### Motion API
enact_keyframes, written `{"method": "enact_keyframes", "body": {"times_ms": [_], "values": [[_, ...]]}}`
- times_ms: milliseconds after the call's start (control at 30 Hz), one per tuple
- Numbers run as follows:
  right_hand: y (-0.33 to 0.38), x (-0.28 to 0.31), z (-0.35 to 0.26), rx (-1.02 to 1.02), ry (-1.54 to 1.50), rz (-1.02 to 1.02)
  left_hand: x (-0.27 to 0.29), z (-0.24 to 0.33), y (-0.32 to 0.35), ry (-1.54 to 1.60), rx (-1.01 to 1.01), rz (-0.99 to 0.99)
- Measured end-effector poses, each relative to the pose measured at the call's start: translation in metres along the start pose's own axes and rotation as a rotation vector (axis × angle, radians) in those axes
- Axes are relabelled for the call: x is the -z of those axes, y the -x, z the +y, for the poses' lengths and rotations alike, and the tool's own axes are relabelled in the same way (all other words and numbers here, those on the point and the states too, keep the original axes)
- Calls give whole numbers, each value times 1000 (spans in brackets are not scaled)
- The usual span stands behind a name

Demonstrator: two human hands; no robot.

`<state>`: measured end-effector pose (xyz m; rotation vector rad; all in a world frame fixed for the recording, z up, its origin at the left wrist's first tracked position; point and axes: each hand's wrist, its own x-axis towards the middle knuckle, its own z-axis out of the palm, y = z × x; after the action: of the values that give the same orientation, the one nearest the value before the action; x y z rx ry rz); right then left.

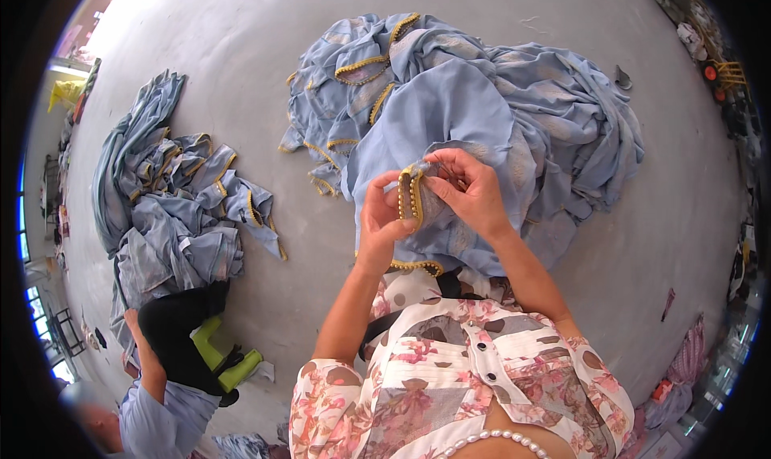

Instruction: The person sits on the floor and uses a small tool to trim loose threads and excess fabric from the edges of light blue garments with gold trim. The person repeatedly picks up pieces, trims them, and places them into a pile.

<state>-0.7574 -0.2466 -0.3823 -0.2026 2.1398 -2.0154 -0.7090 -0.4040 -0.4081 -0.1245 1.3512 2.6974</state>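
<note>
Both hands, left hand and right hand, pinched the gold beaded trim of the blue garment; hard pulling could probably snap beads off.

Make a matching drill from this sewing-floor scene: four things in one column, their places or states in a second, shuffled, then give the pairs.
Things:
1. left hand
2. right hand
3. second heap of blue garments
4. green stool

Places or states:
A. on the floor at the left, apart from the wearer
B. pinching the gold beaded trim from the left side
C. under a seated co-worker, lower left
D. gripping the blue fabric at the trim's right side

Pairs: 1-B, 2-D, 3-A, 4-C
</note>
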Motion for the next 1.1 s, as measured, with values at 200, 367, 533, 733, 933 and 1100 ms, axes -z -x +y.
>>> {"method": "enact_keyframes", "body": {"times_ms": [200, 367, 533, 733, 933, 1100], "values": [[12, 2, 8, 75, 103, -9, -2, 5, 0, -91, 81, 18], [15, 10, -8, 108, 243, 6, -10, 8, 2, -122, 45, 12], [18, 7, -40, 207, 316, 26, -21, 7, 5, -259, -33, 38], [12, 16, -19, 354, 391, 97, -25, 10, 2, -355, 4, 27], [13, 24, -21, -8, -60, 56, -27, 11, 4, -167, 67, 28], [15, 28, -34, 66, 73, -10, -27, 10, 4, -180, 81, 64]]}}
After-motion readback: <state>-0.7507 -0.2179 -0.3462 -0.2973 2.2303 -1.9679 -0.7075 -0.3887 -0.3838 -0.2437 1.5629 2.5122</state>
